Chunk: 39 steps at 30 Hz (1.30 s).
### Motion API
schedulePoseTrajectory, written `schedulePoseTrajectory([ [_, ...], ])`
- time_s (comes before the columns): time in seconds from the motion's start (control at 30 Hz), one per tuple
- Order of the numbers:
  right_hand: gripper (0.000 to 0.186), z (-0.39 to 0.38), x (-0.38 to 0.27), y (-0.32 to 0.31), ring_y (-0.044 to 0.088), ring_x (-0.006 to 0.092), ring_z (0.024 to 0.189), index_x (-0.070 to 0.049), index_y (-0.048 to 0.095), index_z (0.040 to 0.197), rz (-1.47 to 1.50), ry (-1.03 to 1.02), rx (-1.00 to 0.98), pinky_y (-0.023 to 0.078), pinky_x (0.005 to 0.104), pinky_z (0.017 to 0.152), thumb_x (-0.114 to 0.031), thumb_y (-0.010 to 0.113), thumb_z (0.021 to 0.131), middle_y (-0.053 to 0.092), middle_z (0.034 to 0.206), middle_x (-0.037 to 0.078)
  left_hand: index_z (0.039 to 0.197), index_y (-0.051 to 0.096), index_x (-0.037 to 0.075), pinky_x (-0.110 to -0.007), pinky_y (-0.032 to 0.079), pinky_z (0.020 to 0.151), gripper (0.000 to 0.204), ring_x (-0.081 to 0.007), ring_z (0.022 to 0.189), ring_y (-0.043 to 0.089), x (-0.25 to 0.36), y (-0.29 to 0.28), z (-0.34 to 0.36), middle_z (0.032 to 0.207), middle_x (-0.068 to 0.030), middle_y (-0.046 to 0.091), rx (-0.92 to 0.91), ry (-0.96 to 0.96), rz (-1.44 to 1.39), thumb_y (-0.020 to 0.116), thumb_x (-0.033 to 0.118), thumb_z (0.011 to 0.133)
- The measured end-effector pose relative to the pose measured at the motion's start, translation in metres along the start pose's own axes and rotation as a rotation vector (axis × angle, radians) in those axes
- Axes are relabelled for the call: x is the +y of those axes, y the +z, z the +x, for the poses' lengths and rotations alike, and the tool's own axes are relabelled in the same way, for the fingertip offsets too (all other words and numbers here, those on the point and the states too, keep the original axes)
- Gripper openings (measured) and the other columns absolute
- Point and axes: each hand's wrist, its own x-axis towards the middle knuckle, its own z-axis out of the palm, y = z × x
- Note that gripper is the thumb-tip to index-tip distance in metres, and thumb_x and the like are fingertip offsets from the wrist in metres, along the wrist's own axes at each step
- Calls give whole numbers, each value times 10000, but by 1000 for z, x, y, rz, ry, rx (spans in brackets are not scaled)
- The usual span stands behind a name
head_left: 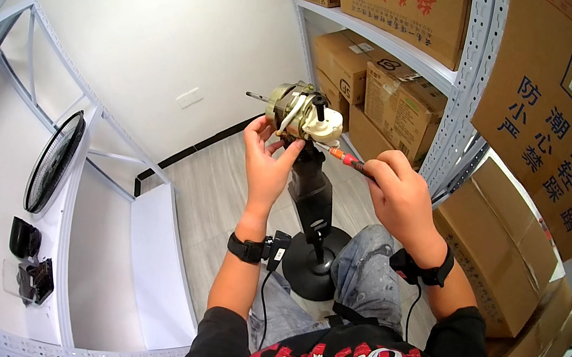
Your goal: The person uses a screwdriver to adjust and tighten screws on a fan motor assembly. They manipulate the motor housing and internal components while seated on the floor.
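Head camera view looked down on a person seated on a grey floor, holding up a bare fan motor (299, 110) atop a black fan stand (313, 217) between the knees. The left hand (268, 160) had its fingers curled around the underside of the motor, while the right hand (399, 190) was clenched on a red-handled screwdriver (347, 159) whose tip touched the motor's right side. A black fan grille (54, 161) stood on white shelving at left, and cardboard boxes (383, 93) filled metal shelves at right.
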Motion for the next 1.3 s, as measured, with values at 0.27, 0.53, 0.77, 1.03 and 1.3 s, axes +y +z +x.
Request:
schedulePoseTrajectory([
  [0.27,147,-3,7,1,617,295,654,-59,678,939,159,257,-94,486,383,574,-95,747,815,595,768,69,1362,382,28,-383,483,970,679,-257,1306,484,0,4,-1,1376,-118,459,11,-8,-15,799,108,832],
  [0.53,196,5,-6,0,626,308,715,-68,659,949,25,66,-9,496,382,607,-80,760,782,570,771,72,1361,381,26,-383,486,969,678,-259,1311,480,6,1,-2,1377,-121,457,16,-19,-19,797,101,831],
  [0.77,188,4,-3,-3,625,309,711,-73,639,918,-32,63,-15,480,400,590,-82,758,773,549,750,94,1360,380,25,-381,488,965,679,-258,1305,481,4,-1,-2,1377,-123,453,29,-10,-10,797,97,830],
  [1.03,165,5,-13,-4,613,323,702,-71,643,942,37,150,-111,494,408,610,-114,739,815,557,825,80,1366,377,22,-374,492,956,686,-256,1304,479,3,0,-3,1381,-123,450,20,-14,-17,799,102,830],
  [1.3,172,2,3,1,609,305,686,-71,649,957,-17,48,-10,498,384,595,-117,742,819,572,821,67,1369,373,21,-363,494,950,687,-255,1309,474,4,4,-2,1390,-129,443,31,-14,-20,795,98,833],
])
